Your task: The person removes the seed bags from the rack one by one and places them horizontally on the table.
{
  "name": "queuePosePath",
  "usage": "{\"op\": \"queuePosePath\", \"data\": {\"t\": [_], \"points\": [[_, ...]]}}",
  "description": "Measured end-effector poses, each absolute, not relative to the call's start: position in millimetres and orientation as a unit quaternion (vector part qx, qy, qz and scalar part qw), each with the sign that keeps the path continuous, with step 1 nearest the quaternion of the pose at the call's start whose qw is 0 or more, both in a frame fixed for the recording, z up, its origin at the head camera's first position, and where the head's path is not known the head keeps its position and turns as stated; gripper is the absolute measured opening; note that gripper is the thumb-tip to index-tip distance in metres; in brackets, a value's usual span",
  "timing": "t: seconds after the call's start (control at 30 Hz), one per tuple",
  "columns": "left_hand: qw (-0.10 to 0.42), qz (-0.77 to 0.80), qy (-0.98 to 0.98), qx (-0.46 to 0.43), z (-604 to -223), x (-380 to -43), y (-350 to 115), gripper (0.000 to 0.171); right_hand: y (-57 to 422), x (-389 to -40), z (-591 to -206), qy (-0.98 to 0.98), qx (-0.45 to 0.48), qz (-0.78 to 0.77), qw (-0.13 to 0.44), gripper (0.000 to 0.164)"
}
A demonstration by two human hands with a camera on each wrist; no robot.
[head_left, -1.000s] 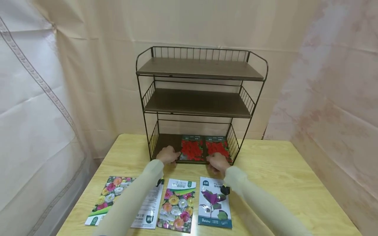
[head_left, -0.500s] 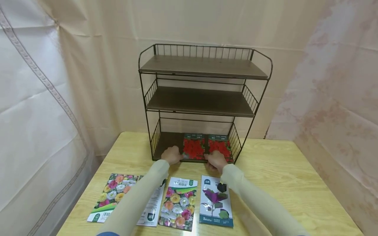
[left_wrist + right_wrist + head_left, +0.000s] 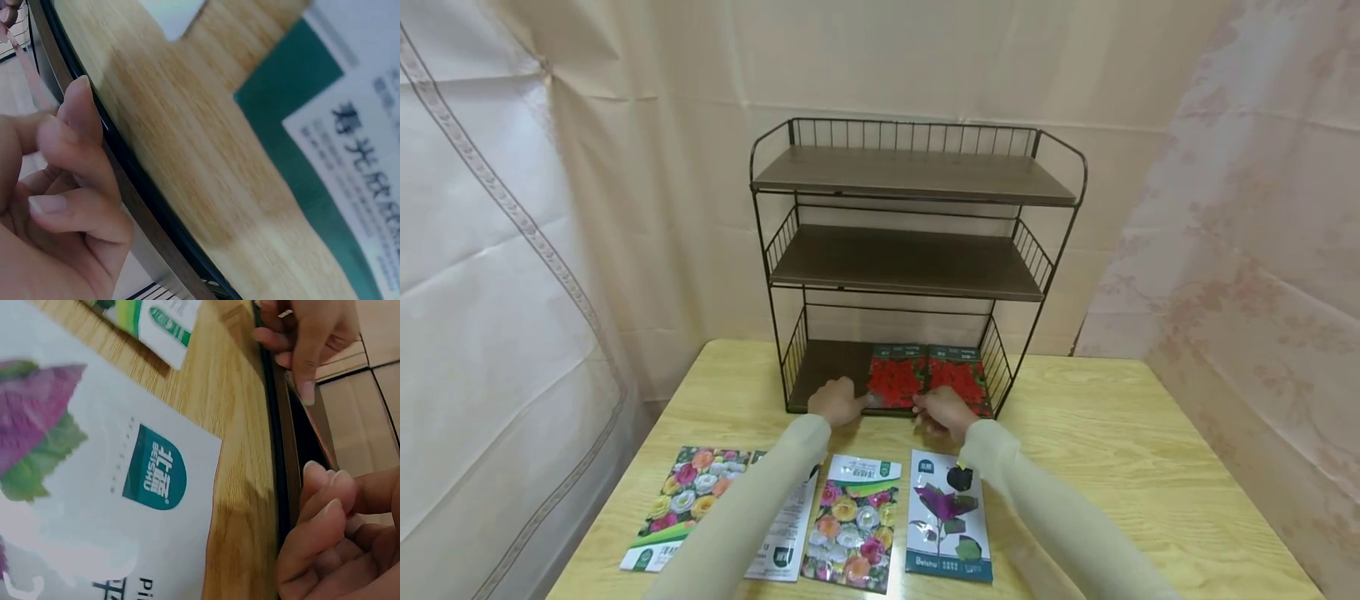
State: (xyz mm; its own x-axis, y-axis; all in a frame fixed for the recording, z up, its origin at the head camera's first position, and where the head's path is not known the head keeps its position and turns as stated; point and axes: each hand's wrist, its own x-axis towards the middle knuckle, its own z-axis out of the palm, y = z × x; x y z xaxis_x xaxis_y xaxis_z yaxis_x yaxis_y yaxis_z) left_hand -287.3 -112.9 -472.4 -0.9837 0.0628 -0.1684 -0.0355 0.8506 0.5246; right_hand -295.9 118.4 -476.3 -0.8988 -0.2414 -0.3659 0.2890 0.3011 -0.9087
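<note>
Two seed packets with red flowers lie side by side on the rack's bottom shelf: the left red-flower seed packet (image 3: 897,379) and the right red-flower seed packet (image 3: 958,377). My left hand (image 3: 837,402) holds the left packet's near left corner, thumb on top and the other fingers curled at the shelf's front edge. At the same packet's near right corner, my right hand (image 3: 946,410) pinches with curled fingers. In the right wrist view the packet shows only as a thin edge between the left hand (image 3: 315,337) and the right hand (image 3: 337,544).
The black wire rack (image 3: 917,260) has three dark shelves. In front of it on the wooden table (image 3: 1112,467) lie a purple-leaf packet (image 3: 947,521), a rose packet (image 3: 850,529), another rose packet (image 3: 677,504) and a text-covered packet (image 3: 786,533) partly behind the left sleeve.
The left red-flower seed packet has slid slightly right, narrowing the gap to its neighbour. My left hand moved right with it; my right hand shifted left from the right packet to its corner.
</note>
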Motion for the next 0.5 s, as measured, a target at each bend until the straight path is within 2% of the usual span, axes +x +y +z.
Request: {"op": "queuePosePath", "data": {"t": [0.2,0.4,0.5], "points": [[0.104,0.367,0.924,0.000,-473.8,-283.7,-116.7,0.050,124.4,-296.0,-476.8,0.746,0.025,-0.616,0.251,0.027],[0.145,0.516,0.844,0.006,-475.7,-281.5,-116.9,0.035,127.8,-295.8,-477.8,0.749,0.011,-0.610,0.259,0.025],[0.156,0.545,0.824,0.015,-478.0,-284.0,-119.4,0.035,128.8,-295.8,-479.1,0.749,0.001,-0.609,0.260,0.024]]}}
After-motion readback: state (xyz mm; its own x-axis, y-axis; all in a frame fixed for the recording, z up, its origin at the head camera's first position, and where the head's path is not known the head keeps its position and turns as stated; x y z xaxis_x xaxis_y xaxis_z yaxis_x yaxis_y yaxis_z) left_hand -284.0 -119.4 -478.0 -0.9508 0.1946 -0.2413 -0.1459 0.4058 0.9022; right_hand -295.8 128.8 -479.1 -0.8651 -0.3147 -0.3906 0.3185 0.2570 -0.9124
